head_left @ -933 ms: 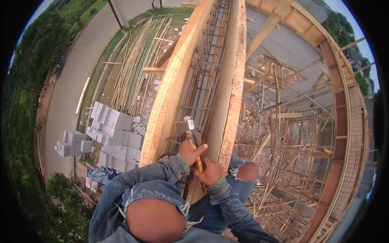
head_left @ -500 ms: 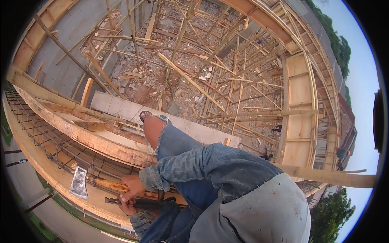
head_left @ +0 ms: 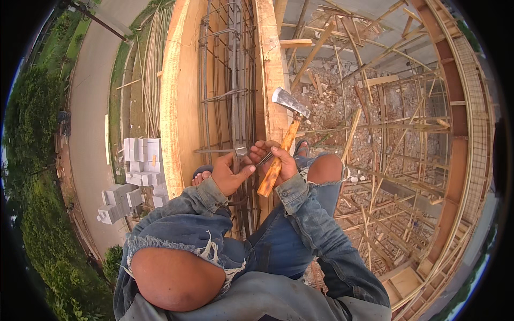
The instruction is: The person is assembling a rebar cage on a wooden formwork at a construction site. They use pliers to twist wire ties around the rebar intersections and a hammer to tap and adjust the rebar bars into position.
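— Rubble-strewn ground (head_left: 326, 101) crossed by wooden poles (head_left: 350, 138) spreads out below and right of the grip, doesn't it?
— Yes, and a grey road (head_left: 91, 128) runs far off to the left of both hands.
— What's nearest them?
— Two long boards: the left board (head_left: 176, 96) stands left of the grip, the right board (head_left: 272, 59) reaches away ahead of it. Between those, a steel bar cage (head_left: 234, 64) runs forward from under the hands.
— And the hatchet (head_left: 289, 135)?
— Across the right hand (head_left: 286, 163), which grasps its scorched wooden handle; the head points away, beyond the fingers, and the butt sticks out below them.
— The left hand (head_left: 229, 176)?
— Closed round a metal tool (head_left: 240, 152), whose blunt end pokes up just ahead of the thumb.
— Anything smaller?
— Thin wires (head_left: 264, 160) at the right fingertips, between the hands. I can't tell whether the left touches them.
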### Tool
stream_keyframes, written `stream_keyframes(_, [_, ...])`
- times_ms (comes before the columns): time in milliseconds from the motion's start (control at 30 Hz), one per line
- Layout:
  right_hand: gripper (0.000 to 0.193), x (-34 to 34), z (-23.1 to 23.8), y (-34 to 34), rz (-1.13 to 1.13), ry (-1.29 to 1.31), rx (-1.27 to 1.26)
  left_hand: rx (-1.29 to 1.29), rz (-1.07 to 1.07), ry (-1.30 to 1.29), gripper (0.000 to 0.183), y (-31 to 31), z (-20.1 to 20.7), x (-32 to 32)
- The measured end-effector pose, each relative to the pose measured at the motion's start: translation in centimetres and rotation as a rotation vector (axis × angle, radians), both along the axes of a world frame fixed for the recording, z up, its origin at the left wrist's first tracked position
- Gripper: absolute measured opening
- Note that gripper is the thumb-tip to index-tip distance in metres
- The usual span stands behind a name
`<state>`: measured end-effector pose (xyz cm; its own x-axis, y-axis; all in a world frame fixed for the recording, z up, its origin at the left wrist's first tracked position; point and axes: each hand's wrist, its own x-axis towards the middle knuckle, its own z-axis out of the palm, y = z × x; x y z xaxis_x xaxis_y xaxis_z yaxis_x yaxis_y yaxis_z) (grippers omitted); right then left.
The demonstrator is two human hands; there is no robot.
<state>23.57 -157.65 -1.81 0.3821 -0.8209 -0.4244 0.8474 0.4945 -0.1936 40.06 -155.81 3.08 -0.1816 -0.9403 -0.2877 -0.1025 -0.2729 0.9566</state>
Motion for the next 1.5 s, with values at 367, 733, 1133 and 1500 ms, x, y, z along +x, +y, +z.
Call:
stream_keyframes(367, [0.038,2.6,1.4,-0.4,0.141,0.251,-0.07,0.009,0.071,-0.209,0.03,-1.1,-1.2,-0.8])
stream_keyframes(733, [0.051,2.5,3.1,-0.7,0.086,0.155,-0.072,0.038,-0.12,-0.197,0.022,-2.3,-1.3,-0.3])
stream_keyframes(1133, [0.055,1.4,3.9,-0.7,0.075,0.137,-0.209,-0.468,-0.322,-0.238,0.037,-3.5,-1.9,-0.2])
stream_keyframes(1500, [0.058,2.0,4.7,-1.1,0.098,0.262,-0.191,-0.409,-0.197,-0.173,0.029,-2.9,-0.9,-0.5])
